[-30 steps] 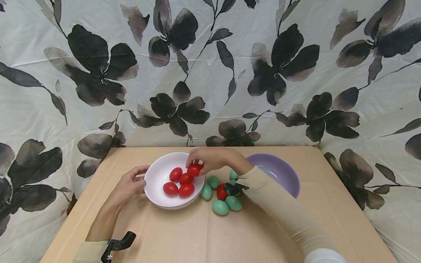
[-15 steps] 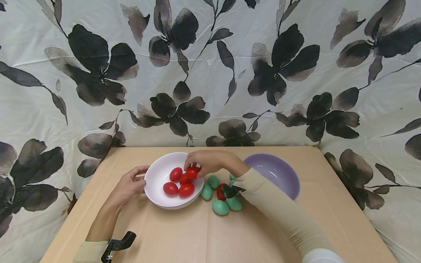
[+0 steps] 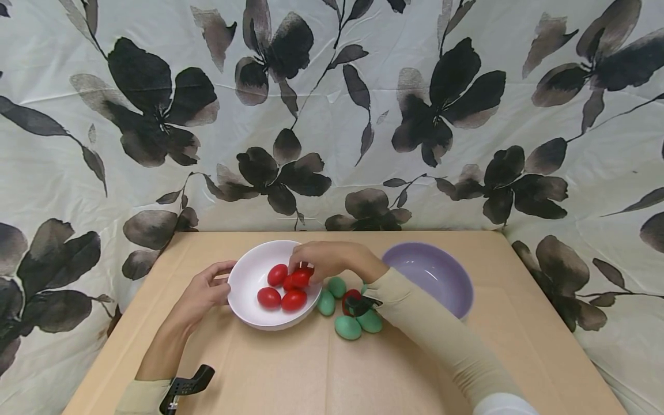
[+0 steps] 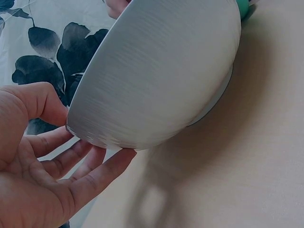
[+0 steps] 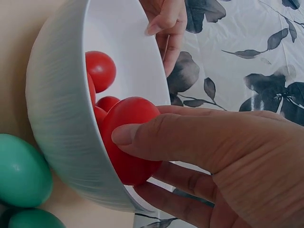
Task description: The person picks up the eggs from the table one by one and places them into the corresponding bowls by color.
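Note:
A white bowl (image 3: 246, 294) stands on the table with several red eggs (image 3: 269, 298) in it. My left hand (image 3: 207, 288) holds the bowl's left rim; in the left wrist view, its thumb is at the edge and its fingers lie against the outer wall. Over the bowl's right side, my right hand (image 3: 329, 259) pinches a red egg (image 5: 130, 137) between thumb and fingers, just inside the rim. Right of the bowl lie several green eggs (image 3: 347, 327) and one red egg (image 3: 351, 301), partly covered by the right wrist's black camera mount.
A purple bowl (image 3: 430, 276) stands at the back right, partly behind the right forearm. The light wooden-looking table (image 3: 270, 369) reaches back to a floral cloth (image 3: 353, 144) hanging behind it.
My right hand has moved slightly left and down into the white bowl with its red egg, which now overlaps the other eggs in view. The left hand has stayed still.

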{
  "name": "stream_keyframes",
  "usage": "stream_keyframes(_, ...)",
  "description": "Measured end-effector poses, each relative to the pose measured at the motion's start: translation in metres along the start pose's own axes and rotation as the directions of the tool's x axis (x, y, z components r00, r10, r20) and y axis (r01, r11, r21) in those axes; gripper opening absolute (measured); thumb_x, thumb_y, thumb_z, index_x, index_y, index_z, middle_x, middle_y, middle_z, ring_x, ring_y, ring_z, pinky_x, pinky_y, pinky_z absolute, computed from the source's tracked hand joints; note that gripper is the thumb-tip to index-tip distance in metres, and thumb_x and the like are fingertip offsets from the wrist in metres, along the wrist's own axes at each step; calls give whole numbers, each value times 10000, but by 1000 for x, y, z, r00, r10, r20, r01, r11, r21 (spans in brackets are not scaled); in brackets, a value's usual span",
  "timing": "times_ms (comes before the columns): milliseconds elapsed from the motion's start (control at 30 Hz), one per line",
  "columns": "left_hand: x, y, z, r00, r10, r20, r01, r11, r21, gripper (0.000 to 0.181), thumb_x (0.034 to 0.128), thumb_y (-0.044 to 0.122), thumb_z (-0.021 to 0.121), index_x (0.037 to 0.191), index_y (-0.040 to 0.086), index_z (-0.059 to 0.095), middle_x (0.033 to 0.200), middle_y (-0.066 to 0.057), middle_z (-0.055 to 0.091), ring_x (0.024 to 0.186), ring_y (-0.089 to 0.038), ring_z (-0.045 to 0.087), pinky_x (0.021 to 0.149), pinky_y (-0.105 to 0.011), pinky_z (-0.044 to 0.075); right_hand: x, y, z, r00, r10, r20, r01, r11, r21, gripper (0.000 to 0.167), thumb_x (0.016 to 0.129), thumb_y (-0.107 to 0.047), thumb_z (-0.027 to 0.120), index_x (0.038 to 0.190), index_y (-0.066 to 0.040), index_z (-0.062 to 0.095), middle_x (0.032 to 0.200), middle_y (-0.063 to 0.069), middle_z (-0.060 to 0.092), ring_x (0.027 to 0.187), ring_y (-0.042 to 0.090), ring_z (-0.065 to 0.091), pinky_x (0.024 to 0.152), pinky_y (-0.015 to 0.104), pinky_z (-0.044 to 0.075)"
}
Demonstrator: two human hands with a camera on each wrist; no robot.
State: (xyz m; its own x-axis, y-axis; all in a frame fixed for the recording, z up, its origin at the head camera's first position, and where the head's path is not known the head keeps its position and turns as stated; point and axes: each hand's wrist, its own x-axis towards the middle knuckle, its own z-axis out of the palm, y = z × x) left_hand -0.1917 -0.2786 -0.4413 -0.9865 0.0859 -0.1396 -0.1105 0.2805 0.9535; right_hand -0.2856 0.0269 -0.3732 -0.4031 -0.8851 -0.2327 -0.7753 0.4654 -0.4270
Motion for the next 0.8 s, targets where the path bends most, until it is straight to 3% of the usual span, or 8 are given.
stream_keyframes(800, 0, 0, 0, 1000, 3, -4, -3, 1000, -6, 605, 915, -18, 532, 1506, 15, 404, 1508, -272, 436, 1184, -299, 620, 785, -340, 608, 10, 2, 8, 998, 57, 34, -58, 998, 25, 464, 800, -49, 836, 1228, -176, 710, 1133, -40, 623, 1049, 123, 576, 808, 164, 536)
